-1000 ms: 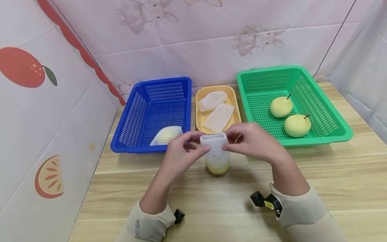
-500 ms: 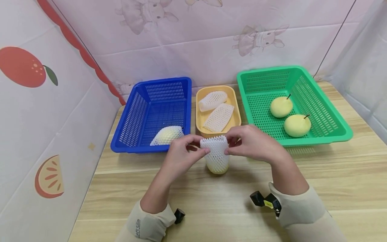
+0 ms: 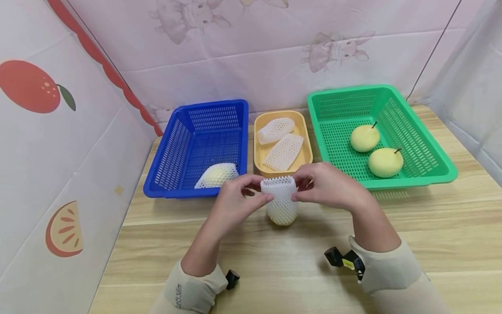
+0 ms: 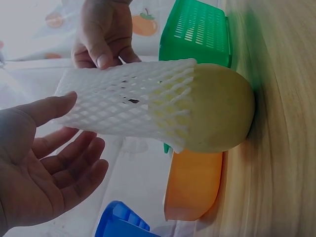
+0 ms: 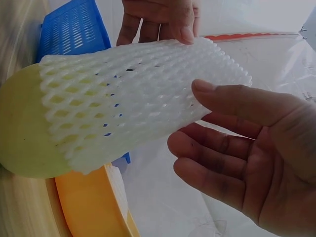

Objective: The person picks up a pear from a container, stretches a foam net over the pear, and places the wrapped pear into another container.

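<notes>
Head view: my left hand [image 3: 237,198] and right hand [image 3: 327,185] pinch opposite sides of a white foam-mesh sleeve [image 3: 279,198] near its open top, the sleeve around a rounded yellow pear [image 4: 227,108] on the pale wood-grain tabletop [image 3: 274,270], its lower end bare in both wrist views. Beyond them, a blue plastic basket [image 3: 244,131] holds one net-wrapped pear [image 3: 217,175], a shallow yellow tray [image 3: 257,158] two white foam nets [image 3: 284,152], and a green plastic basket [image 3: 431,144] two bare pears [image 3: 386,162].
</notes>
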Demonstrator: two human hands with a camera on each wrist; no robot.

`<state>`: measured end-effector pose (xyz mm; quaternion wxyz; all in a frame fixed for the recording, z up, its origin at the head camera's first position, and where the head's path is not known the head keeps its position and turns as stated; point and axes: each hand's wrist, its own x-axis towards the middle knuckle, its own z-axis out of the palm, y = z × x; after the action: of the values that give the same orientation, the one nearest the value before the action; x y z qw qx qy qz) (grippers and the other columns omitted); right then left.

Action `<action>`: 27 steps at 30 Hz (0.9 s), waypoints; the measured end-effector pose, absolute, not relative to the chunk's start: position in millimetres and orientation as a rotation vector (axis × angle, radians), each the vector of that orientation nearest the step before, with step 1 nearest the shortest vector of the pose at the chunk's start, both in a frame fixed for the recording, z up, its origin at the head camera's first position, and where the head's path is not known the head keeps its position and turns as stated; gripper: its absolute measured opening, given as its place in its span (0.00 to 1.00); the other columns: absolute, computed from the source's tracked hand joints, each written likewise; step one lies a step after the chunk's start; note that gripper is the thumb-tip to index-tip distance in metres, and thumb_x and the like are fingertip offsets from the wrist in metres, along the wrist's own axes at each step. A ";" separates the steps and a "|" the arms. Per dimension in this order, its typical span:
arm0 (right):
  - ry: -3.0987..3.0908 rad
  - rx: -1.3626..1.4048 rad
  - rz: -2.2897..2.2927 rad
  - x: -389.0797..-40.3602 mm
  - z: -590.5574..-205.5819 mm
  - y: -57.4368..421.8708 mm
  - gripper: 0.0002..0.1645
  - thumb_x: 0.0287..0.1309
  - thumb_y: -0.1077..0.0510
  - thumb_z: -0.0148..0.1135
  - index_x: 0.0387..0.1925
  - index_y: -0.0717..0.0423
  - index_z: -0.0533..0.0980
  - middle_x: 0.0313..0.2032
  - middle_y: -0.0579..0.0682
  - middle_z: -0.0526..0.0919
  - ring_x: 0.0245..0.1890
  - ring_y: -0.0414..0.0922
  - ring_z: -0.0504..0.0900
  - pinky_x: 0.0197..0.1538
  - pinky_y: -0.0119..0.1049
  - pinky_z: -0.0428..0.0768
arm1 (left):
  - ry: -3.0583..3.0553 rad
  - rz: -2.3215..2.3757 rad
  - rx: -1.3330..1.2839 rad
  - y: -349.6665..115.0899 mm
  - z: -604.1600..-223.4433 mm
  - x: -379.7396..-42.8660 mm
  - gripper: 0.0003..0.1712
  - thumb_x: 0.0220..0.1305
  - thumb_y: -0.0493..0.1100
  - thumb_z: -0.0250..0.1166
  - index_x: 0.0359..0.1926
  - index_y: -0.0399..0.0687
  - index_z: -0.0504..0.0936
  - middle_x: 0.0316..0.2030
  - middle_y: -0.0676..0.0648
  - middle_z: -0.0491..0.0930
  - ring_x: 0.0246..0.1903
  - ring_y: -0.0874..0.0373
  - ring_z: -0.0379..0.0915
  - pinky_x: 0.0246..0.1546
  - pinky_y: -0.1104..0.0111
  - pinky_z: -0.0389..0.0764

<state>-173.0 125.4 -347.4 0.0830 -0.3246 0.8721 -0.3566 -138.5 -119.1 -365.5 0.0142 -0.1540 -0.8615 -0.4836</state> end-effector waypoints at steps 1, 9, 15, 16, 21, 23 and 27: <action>2.606 -0.974 -1.066 -172.9 -346.8 125.6 0.09 0.50 0.57 0.75 0.35 0.51 0.83 0.32 0.42 0.85 0.33 0.38 0.82 0.38 0.33 0.83 | -2.681 -1.505 -0.480 -119.2 -365.5 -138.4 0.15 0.54 0.44 0.76 0.42 0.46 0.85 0.38 0.52 0.85 0.39 0.52 0.82 0.41 0.64 0.84; 2.630 -0.995 -1.065 -170.7 -344.3 126.8 0.13 0.49 0.55 0.76 0.39 0.50 0.85 0.33 0.41 0.84 0.33 0.37 0.81 0.38 0.32 0.83 | -2.700 -1.444 -0.489 -117.2 -365.7 -137.7 0.10 0.55 0.43 0.75 0.38 0.45 0.86 0.35 0.51 0.85 0.36 0.59 0.80 0.40 0.64 0.84; 2.654 -1.021 -1.027 -171.7 -346.0 128.0 0.08 0.50 0.56 0.75 0.34 0.49 0.85 0.29 0.40 0.83 0.30 0.37 0.78 0.34 0.33 0.80 | -2.734 -1.433 -0.468 -116.5 -367.9 -137.9 0.09 0.56 0.44 0.75 0.37 0.47 0.86 0.35 0.52 0.84 0.37 0.58 0.81 0.39 0.69 0.84; 2.655 -1.023 -1.021 -172.2 -346.7 127.8 0.07 0.51 0.56 0.75 0.33 0.49 0.84 0.28 0.40 0.82 0.29 0.37 0.77 0.33 0.33 0.80 | -2.741 -1.432 -0.467 -116.6 -368.2 -138.1 0.10 0.56 0.44 0.75 0.38 0.47 0.86 0.35 0.52 0.84 0.37 0.58 0.81 0.39 0.69 0.84; 2.643 -1.010 -1.004 -174.7 -349.3 126.0 0.06 0.51 0.57 0.75 0.27 0.48 0.82 0.24 0.41 0.79 0.25 0.38 0.75 0.29 0.32 0.77 | -2.754 -1.433 -0.505 -117.9 -368.2 -138.6 0.13 0.55 0.45 0.75 0.41 0.48 0.86 0.38 0.53 0.85 0.41 0.57 0.80 0.43 0.62 0.84; 2.637 -1.001 -0.995 -175.2 -349.4 125.3 0.07 0.51 0.57 0.74 0.25 0.48 0.81 0.23 0.41 0.78 0.25 0.39 0.74 0.29 0.33 0.76 | -2.750 -1.429 -0.534 -118.8 -368.2 -138.8 0.14 0.54 0.44 0.76 0.42 0.49 0.86 0.38 0.53 0.85 0.41 0.58 0.79 0.45 0.59 0.84; 2.633 -0.997 -0.979 -175.8 -350.4 124.5 0.09 0.51 0.57 0.74 0.23 0.48 0.79 0.22 0.41 0.78 0.24 0.39 0.74 0.28 0.33 0.76 | -2.756 -1.419 -0.555 -119.4 -367.8 -139.0 0.13 0.53 0.42 0.76 0.40 0.48 0.86 0.37 0.53 0.85 0.40 0.59 0.79 0.45 0.60 0.84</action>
<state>-175.8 124.5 -350.4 0.0803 -0.3333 0.8805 -0.3273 -139.0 -119.4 -367.8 -0.0037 -0.1763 -0.8752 -0.4505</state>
